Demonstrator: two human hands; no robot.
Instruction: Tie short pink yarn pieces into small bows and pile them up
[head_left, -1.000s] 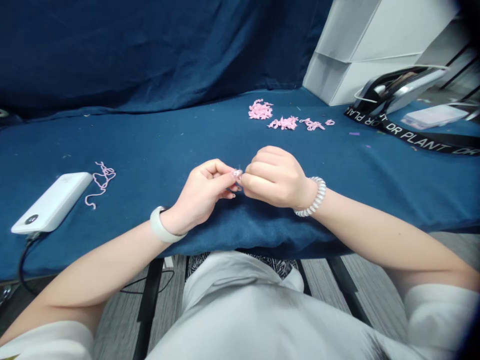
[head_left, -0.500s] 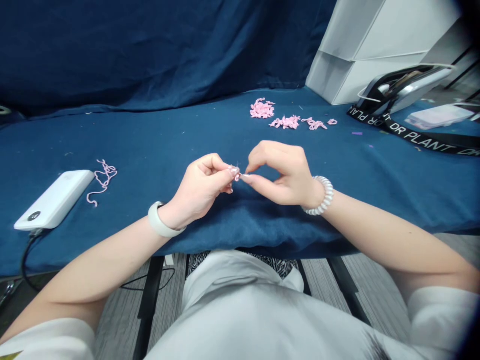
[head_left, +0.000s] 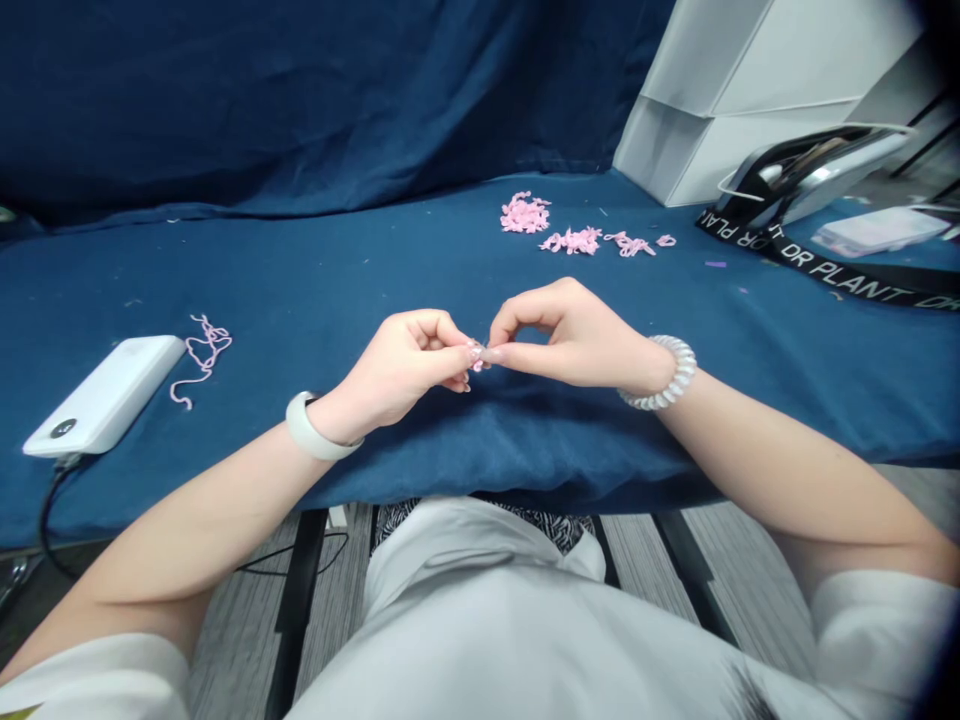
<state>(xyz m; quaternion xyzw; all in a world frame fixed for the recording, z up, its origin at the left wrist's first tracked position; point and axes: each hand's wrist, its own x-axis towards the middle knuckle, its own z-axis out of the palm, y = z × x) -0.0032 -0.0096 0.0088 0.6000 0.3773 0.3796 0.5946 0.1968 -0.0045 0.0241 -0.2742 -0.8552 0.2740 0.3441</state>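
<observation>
Near the front edge of the blue cloth, my left hand pinches a small pink yarn piece between thumb and fingers. My right hand meets it from the right, thumb and index fingertip pressed together at the piece; what they grip is too small to make out. Most of the piece is hidden by the fingertips. Beyond my hands lie a pink yarn pile, a second pink pile, and some loose pink loops. A loose pink strand lies on the left.
A white power bank with a black cable rests at the left. At the back right stand white boxes. A black lettered strap, a black-and-white pouch-like item and a pale flat case are on the right.
My right thumb and index finger have closed together and come up against the piece at my left fingertips. The right wrist has turned and shifted slightly right.
</observation>
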